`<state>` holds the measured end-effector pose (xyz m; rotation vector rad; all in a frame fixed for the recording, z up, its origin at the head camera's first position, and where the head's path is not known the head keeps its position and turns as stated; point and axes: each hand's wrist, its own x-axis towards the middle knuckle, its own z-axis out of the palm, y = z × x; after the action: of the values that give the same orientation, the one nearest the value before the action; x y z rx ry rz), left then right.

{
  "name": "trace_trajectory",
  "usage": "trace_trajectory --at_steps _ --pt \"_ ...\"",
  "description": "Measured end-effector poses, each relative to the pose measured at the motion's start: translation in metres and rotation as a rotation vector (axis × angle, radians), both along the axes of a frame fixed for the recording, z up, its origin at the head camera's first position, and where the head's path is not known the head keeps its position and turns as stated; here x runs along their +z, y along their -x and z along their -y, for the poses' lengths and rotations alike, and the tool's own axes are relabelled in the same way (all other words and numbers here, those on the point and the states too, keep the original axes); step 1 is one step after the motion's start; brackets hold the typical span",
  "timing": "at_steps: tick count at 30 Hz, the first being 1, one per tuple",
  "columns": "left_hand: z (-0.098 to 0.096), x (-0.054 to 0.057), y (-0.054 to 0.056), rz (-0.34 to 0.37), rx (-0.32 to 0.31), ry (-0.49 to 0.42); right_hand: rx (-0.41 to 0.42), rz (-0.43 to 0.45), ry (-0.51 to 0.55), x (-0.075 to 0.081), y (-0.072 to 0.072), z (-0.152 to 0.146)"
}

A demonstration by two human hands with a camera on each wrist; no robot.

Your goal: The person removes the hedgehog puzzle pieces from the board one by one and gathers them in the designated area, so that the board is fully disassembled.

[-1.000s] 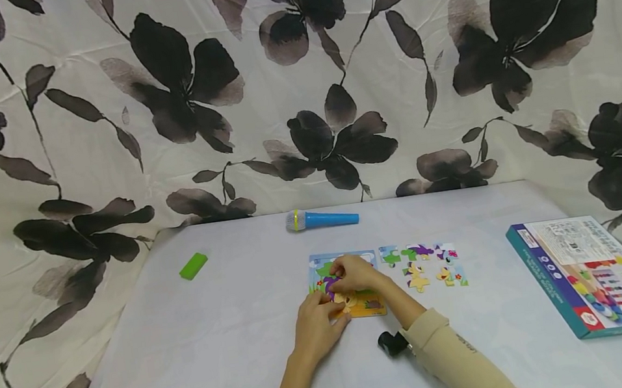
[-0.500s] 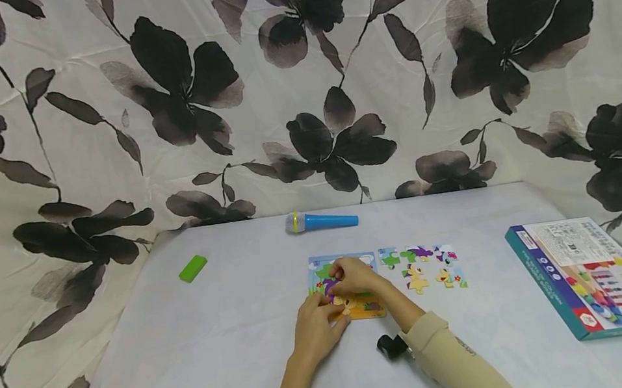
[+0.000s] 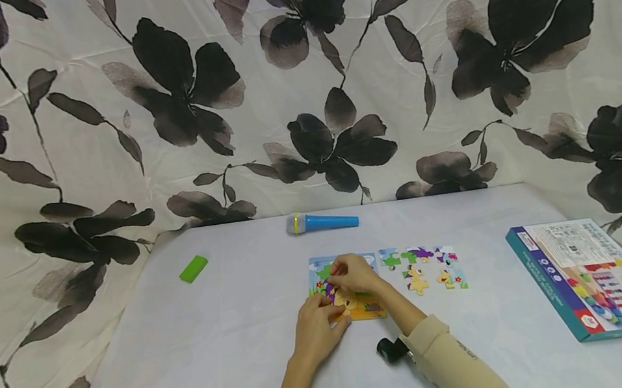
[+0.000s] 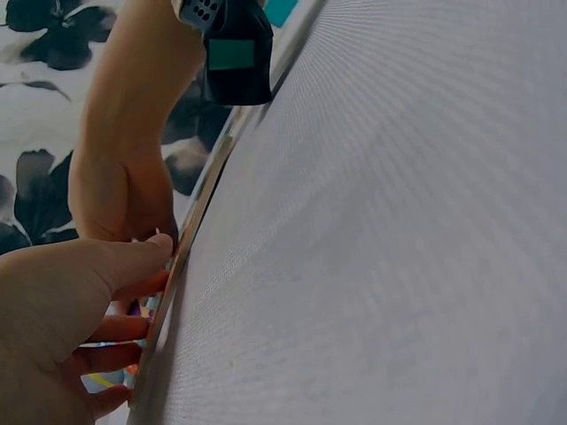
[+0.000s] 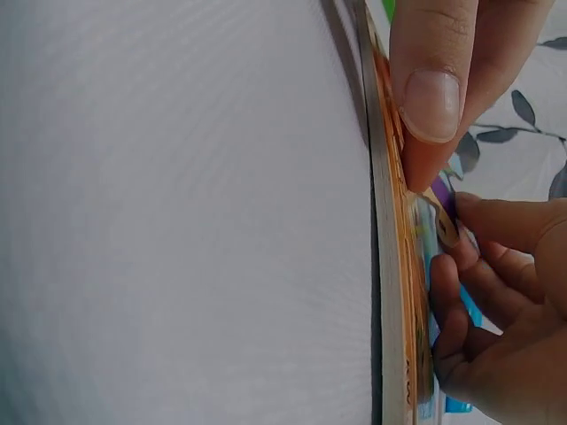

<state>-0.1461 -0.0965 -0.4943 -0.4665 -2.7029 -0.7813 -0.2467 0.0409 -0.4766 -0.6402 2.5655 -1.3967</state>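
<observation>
A puzzle board point(image 3: 376, 307) with a colourful animal picture lies on the white table. My right hand point(image 3: 354, 275) is over its middle; in the right wrist view, thumb and forefinger pinch a puzzle piece point(image 5: 445, 208) with a purple part, held tilted at the board. My left hand point(image 3: 318, 327) rests on the board's near left part, its fingertips point(image 5: 431, 106) pressing the surface. The left wrist view has these fingers spread along the board's edge point(image 4: 190, 239). Several loose puzzle pieces point(image 3: 418, 279) lie just right of the board. Both hands hide part of the picture.
A blue toy microphone point(image 3: 331, 220) lies at the table's back edge. To the left is a green block point(image 3: 193, 268), and a large flat box point(image 3: 599, 277) lies at the right. A black wrist device point(image 3: 392, 349) sits by the right sleeve. A floral cloth hangs behind.
My right fingertips have shifted slightly at the board, showing a little more of the purple and yellow picture. The left hand stays in place.
</observation>
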Motion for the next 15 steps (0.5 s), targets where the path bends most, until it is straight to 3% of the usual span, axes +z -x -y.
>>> trace_trajectory --at_steps 15 --pt "0.0 -0.0013 0.0006 0.007 -0.003 -0.003 -0.016 0.027 0.136 -0.0042 -0.0017 -0.0037"
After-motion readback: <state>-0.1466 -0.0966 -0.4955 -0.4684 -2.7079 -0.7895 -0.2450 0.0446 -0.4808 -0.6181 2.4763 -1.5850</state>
